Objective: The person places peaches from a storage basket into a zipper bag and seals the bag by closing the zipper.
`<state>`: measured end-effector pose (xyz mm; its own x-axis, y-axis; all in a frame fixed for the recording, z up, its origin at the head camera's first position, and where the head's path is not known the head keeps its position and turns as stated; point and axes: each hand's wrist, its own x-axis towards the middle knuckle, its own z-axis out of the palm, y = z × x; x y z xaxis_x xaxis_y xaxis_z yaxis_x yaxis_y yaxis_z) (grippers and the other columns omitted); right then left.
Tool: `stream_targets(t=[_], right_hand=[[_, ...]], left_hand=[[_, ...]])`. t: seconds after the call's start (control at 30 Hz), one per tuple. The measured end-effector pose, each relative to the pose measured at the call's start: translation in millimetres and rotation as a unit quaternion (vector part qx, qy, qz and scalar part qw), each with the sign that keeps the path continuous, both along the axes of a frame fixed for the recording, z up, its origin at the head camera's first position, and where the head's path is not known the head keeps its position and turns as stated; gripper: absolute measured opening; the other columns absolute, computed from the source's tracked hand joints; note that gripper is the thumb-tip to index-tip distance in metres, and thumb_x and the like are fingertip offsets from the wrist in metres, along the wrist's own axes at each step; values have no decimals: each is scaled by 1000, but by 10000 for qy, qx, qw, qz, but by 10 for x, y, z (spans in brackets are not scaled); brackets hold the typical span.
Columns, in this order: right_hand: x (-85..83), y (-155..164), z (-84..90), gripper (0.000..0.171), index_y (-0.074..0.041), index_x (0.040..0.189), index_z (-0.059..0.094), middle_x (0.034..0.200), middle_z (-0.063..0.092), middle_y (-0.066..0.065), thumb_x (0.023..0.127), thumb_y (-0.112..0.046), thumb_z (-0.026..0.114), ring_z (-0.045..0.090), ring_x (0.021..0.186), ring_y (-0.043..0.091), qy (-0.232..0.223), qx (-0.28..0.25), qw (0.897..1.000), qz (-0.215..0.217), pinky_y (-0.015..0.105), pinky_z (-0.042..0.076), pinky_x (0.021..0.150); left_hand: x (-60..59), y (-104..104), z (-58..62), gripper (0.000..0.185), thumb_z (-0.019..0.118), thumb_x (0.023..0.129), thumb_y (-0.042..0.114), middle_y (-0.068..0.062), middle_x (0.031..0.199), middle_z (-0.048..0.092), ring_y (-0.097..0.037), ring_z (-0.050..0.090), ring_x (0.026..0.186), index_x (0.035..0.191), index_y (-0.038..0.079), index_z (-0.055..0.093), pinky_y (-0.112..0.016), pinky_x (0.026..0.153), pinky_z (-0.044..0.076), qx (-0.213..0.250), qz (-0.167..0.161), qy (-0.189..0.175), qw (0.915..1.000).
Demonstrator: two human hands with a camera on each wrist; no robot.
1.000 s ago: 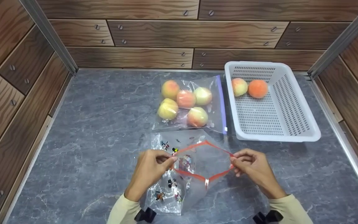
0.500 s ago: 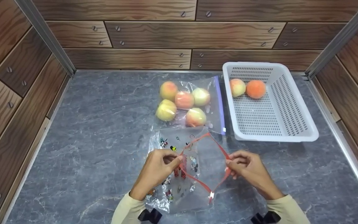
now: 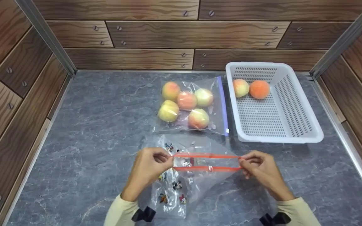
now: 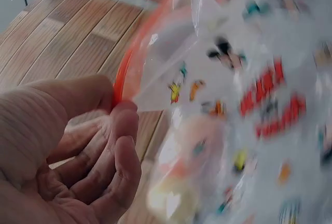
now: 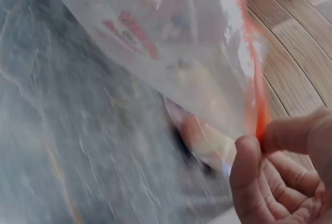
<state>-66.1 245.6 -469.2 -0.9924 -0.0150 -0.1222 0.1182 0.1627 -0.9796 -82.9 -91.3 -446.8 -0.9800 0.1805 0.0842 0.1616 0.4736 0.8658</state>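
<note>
I have both hands [image 3: 149,168] [image 3: 261,171] pinching the printed bag's [image 3: 181,185] red zip [image 3: 207,161] ends, just below the peach bag [image 3: 190,105]; it needs sealing, I judge

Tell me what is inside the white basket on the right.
The white basket holds two peaches, side by side at its far end; the one on the right is more orange. The rest of its perforated floor shows bare. Nothing in it looks covered.

Bag of peaches [image 3: 191,106] lies left of basket [image 3: 297,137], behind printed bag [image 3: 184,185].
</note>
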Motion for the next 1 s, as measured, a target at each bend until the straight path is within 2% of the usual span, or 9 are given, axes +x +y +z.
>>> stream_targets(t=[0.07, 0.17, 0.3, 0.4, 0.5, 0.6, 0.73, 0.83, 1.0], right_hand=[[7, 62, -13, 14, 19, 96, 63, 73, 70, 13, 90, 8, 70, 62, 52, 13, 253, 147, 9995, 155, 27, 55, 46], [15, 126, -39, 11, 16, 94, 65, 75, 72, 15, 91, 6, 70, 64, 53, 14, 584, 334, 9966, 468, 30, 56, 46], [36, 155, -50, 9, 11, 92, 68, 77, 72, 16, 91, 3, 72, 65, 53, 18, 635, 465, 9953, 556, 34, 57, 47], [43, 146, -55, 11, 9, 93, 68, 78, 72, 15, 92, -1, 72, 66, 55, 20, 563, 653, 9938, 696, 36, 58, 49], [43, 116, -62, 16, 10, 97, 67, 79, 72, 14, 93, -4, 72, 66, 57, 20, 379, 710, 9935, 803, 35, 59, 50], [31, 67, -67, 18, 13, 100, 65, 78, 70, 15, 93, -2, 72, 65, 56, 18, 284, 579, 9944, 832, 34, 58, 49], [33, -8, -85, 17, 15, 101, 64, 76, 69, 16, 92, 2, 71, 64, 56, 14, 407, 450, 9943, 879, 33, 58, 47], [50, -43, -87, 18, 16, 102, 63, 75, 69, 14, 91, 3, 71, 63, 55, 13, 422, 412, 9946, 859, 33, 57, 47], [69, -70, -41, 25, 17, 108, 61, 77, 69, 16, 93, 0, 71, 63, 56, 15, 248, 377, 9959, 787, 33, 57, 49]], left_hand=[[2, -65, 26, 4, 77, 77, 5, 2, 70, 71, -8, 65, 61, 75, 8, 75, -22, 59, 58, -37, -70, 51, 10000], [-3, -125, 48, 3, 76, 77, 5, 0, 69, 72, -8, 65, 59, 75, 6, 75, -22, 58, 58, -63, -349, 40, 9994], [-12, -169, 42, 3, 77, 77, 6, -1, 69, 72, -7, 64, 59, 76, 3, 76, -21, 56, 57, -120, -504, -9, 9987], [-14, -158, 27, 3, 77, 78, 5, 0, 69, 72, -6, 64, 58, 75, 6, 76, -21, 56, 57, -167, -419, 35, 9990], [-8, -90, 17, 7, 77, 80, 4, 2, 69, 72, -7, 65, 59, 74, 9, 76, -22, 57, 58, -11, -417, -14, 9991], [-6, 22, 23, 7, 78, 83, 5, 1, 70, 72, -8, 66, 60, 76, 8, 77, -24, 58, 59, 324, -588, -208, 9975], [-4, 178, 24, 6, 76, 83, 6, 1, 71, 72, -8, 65, 61, 78, 7, 78, -25, 60, 59, 557, -746, -287, 9952], [-11, 260, 17, 7, 76, 82, 5, 2, 71, 72, -7, 65, 61, 77, 8, 78, -24, 60, 59, 559, -692, -171, 9959], [-16, 324, 15, 5, 76, 83, 7, 2, 71, 72, -7, 65, 61, 78, 7, 78, -24, 60, 58, 694, -597, -192, 9956]])
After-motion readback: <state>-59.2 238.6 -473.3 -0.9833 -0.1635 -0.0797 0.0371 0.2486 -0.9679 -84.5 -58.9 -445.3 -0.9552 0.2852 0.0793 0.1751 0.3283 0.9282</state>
